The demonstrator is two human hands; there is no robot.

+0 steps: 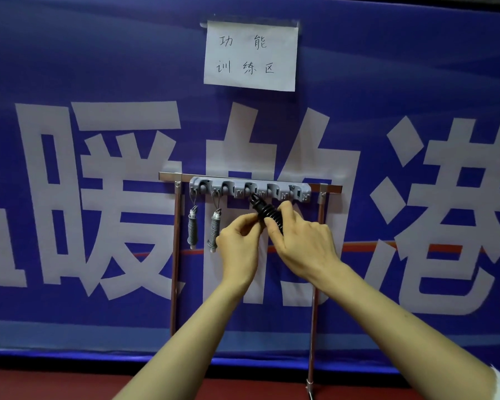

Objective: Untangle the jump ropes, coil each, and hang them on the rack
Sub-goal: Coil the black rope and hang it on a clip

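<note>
A grey plastic rack (250,189) with several hooks is fixed to a metal bar on a stand. Two grey coiled jump ropes hang from its two left hooks, one (192,228) and the other (215,230). A black coiled jump rope (267,212) sits tilted just below the third hook, its upper end touching the rack. My left hand (238,241) pinches the black coil from the left. My right hand (302,241) grips it from the right, fingers curled round it. The lower part of the black coil is hidden behind my hands.
The rack's metal bar (328,188) rests on two thin upright legs (176,255) standing on a red floor (55,383). Behind hangs a blue banner with large white characters and a white paper note (250,54). The rack's two right hooks carry nothing.
</note>
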